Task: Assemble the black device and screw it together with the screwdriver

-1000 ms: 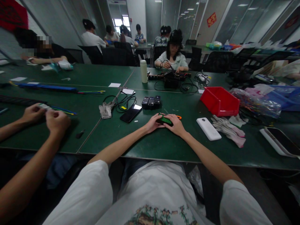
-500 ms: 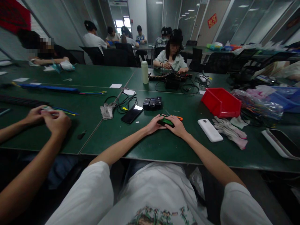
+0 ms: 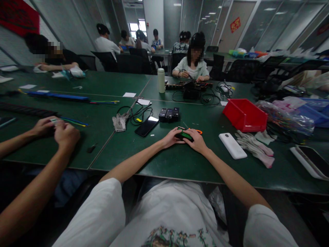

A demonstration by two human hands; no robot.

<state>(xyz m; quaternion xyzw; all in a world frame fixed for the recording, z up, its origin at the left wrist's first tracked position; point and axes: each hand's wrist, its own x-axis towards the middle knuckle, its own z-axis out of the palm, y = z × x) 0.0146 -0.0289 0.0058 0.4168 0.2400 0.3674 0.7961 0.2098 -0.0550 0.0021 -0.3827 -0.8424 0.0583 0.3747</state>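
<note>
Red bin [image 3: 244,116], bagged wires [image 3: 285,115], fingers [image 3: 191,132] around device [image 3: 186,136]

1. wears a loose white t-shirt [image 3: 174,202], softly creased across the belly.
2. has wide short sleeves [image 3: 102,206], white as well, loose at the hem.
3. bears a printed scene [image 3: 177,236] on the front: small green trees, thin trunks, brown shapes, partly cut off.
4. shows dark bluish cloth [image 3: 147,185] at the lap, mostly hidden.
5. leaves left hand [image 3: 171,138] and right hand [image 3: 197,141] bare.
</note>
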